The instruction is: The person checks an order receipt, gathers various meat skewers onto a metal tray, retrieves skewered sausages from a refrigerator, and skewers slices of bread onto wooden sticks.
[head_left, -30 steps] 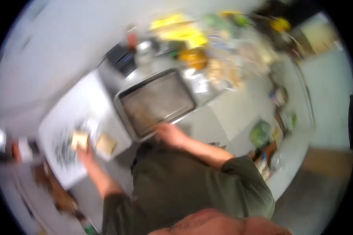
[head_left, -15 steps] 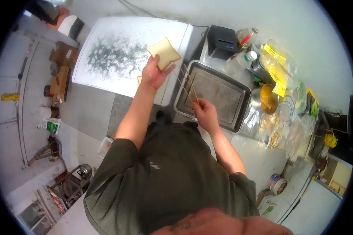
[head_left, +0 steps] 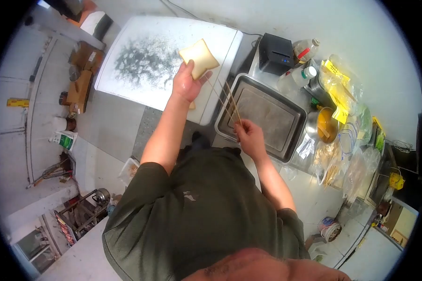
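In the head view my left hand (head_left: 186, 84) pinches a slice of white bread (head_left: 199, 57) with the thumb on its upper face, above the white chest-like surface. My right hand (head_left: 250, 139) holds thin wooden skewers (head_left: 235, 105) near their lower ends. They fan apart, and one slants up to the bread's lower edge; whether its tip is inside the bread I cannot tell. Behind my left wrist a little of another bread piece (head_left: 192, 106) shows. The dark metal baking tray (head_left: 301, 136) lies just beyond my right hand.
Right of the tray stand a metal bowl of yellow liquid (head_left: 327, 125), a clear bottle with a white cap (head_left: 295, 79) and a black box-shaped device (head_left: 275, 54). Plastic bags (head_left: 356, 173) and bundled skewers (head_left: 332, 174) crowd the counter's right side. A burner frame (head_left: 82, 210) sits lower left.
The whole view has shifted slightly, with the surroundings sliding right. My left hand and the bread have risen a little; both hands keep their hold.
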`<control>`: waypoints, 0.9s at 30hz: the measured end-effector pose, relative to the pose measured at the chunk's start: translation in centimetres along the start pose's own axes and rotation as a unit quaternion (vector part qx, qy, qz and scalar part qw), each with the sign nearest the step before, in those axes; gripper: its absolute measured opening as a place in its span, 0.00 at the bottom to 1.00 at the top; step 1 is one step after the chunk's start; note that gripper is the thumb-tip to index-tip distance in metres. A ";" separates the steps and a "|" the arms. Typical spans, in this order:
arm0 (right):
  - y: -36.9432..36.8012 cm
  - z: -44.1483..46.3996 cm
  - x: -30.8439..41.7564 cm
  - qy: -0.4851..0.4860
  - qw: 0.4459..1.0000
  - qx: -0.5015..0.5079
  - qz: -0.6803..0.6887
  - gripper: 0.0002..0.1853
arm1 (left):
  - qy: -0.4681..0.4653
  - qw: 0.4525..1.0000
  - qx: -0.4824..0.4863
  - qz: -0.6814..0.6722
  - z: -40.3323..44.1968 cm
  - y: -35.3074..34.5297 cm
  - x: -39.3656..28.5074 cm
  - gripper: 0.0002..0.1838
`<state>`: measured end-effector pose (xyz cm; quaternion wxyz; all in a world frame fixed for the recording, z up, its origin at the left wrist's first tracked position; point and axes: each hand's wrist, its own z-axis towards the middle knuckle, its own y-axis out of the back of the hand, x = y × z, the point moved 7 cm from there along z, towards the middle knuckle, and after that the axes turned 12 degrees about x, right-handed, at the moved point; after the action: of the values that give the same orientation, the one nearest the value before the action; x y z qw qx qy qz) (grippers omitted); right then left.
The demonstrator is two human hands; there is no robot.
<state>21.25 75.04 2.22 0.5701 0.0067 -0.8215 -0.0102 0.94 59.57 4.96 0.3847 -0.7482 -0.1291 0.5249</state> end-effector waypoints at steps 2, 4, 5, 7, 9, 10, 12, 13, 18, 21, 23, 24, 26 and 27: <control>0.0 0.1 -0.2 0.003 1.000 0.000 0.003 0.08 | -0.003 1.000 0.001 0.006 0.0 0.0 -0.1 0.21; 0.0 0.2 0.0 -0.002 1.000 -0.001 0.004 0.08 | -0.006 1.000 0.003 0.008 0.1 0.1 0.0 0.21; 0.0 0.1 0.2 -0.004 1.000 -0.001 0.004 0.08 | -0.006 1.000 0.001 0.011 0.2 0.2 0.0 0.21; 0.0 0.0 0.7 -0.011 1.000 -0.003 0.009 0.09 | -0.004 1.000 -0.002 0.017 0.3 0.3 0.0 0.21; 0.0 0.0 0.7 -0.012 1.000 -0.003 0.009 0.09 | -0.004 1.000 -0.004 0.019 0.3 0.2 0.0 0.21; 0.0 0.2 0.5 -0.009 1.000 -0.001 0.006 0.08 | -0.004 1.000 -0.005 0.020 0.3 0.1 -0.1 0.21; 0.0 0.4 0.3 -0.007 1.000 0.001 0.004 0.09 | -0.007 1.000 0.000 0.027 0.5 0.1 0.0 0.21; -0.1 0.4 0.2 -0.008 1.000 0.001 0.006 0.09 | -0.008 0.999 0.003 0.031 0.6 0.1 -0.1 0.21; -0.3 0.1 0.6 -0.016 1.000 -0.006 0.006 0.09 | -0.010 0.999 -0.008 0.042 0.6 -0.1 -0.2 0.21; -0.5 0.0 0.6 -0.021 0.999 -0.004 0.024 0.09 | -0.010 0.999 -0.006 0.044 0.5 -0.3 -0.2 0.20; -0.6 0.0 0.4 -0.021 0.999 -0.003 0.032 0.09 | -0.012 0.999 -0.002 0.047 0.4 -0.4 -0.3 0.20; -0.7 0.0 0.4 -0.018 0.999 -0.001 0.028 0.09 | -0.014 0.999 -0.001 0.050 0.4 -0.5 -0.3 0.20; -0.8 0.0 0.6 -0.011 1.000 0.003 0.019 0.09 | -0.016 0.998 0.000 0.054 0.3 -0.5 -0.3 0.19; -0.8 0.0 0.6 -0.013 1.000 0.004 0.013 0.09 | -0.015 0.998 0.001 0.056 0.3 -0.5 -0.3 0.19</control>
<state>21.02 74.20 2.76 0.5597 -0.0021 -0.8287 0.0002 0.63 59.88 5.43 0.3535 -0.7460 -0.0926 0.5567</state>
